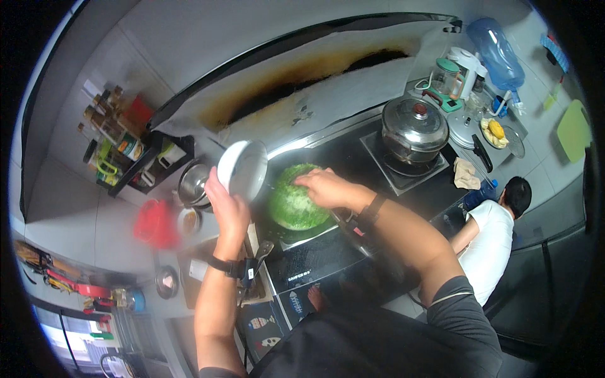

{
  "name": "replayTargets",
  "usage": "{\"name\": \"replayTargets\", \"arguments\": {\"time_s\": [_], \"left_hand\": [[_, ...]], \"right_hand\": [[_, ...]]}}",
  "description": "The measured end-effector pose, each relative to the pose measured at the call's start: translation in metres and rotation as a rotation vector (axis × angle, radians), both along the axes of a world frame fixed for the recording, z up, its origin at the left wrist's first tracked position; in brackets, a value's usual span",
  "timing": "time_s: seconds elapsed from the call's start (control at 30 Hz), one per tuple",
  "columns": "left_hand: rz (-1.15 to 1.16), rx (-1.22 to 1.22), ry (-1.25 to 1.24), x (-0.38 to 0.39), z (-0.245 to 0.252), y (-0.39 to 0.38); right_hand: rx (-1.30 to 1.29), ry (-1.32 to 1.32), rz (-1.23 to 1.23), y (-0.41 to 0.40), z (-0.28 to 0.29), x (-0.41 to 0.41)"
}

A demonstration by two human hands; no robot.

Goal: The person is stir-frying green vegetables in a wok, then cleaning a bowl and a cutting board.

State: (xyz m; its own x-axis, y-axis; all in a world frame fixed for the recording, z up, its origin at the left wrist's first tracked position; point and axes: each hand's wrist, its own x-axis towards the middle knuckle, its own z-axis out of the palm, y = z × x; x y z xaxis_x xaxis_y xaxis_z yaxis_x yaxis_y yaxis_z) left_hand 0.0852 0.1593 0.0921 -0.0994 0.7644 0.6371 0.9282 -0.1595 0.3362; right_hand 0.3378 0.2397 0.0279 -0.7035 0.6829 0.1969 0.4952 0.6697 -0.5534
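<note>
In my left hand (228, 203) I hold a white bowl (243, 170) by its side, tilted, left of a pan on the black cooktop. Chopped green food (295, 201) with a pale patch in its middle fills the pan. Over the food's right part is my right hand (326, 188), its fingers curled together; something small and dark shows at the fingertips, too unclear to name. The pan's rim is mostly hidden. A ladle or spoon (264, 249) lies near my left wrist, in front of the cooktop's left edge.
A lidded steel pot (415, 130) stands on the right burner, with a beige cloth (466, 174) beyond it. Steel bowls (194, 184), a red container (155, 224) and a bottle rack (146, 165) are at left. A person in a white shirt (487, 245) is at right.
</note>
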Motion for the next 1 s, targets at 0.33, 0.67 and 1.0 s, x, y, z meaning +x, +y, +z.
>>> {"name": "replayTargets", "arguments": {"time_s": [0.33, 0.67, 1.0], "left_hand": [[0.097, -0.09, -0.565, -0.003, 0.003, -0.002], [-0.43, -0.155, -2.209, -0.112, -0.05, -0.107], [0.15, 0.403, -1.769, -0.301, -0.055, -0.438]], "right_hand": [[-0.027, -0.063, -0.047, -0.004, 0.025, -0.014], [-0.663, 0.334, -0.13, -0.059, 0.106, -0.115], [-1.232, 0.494, 0.711, -0.302, 0.101, -0.46]]}}
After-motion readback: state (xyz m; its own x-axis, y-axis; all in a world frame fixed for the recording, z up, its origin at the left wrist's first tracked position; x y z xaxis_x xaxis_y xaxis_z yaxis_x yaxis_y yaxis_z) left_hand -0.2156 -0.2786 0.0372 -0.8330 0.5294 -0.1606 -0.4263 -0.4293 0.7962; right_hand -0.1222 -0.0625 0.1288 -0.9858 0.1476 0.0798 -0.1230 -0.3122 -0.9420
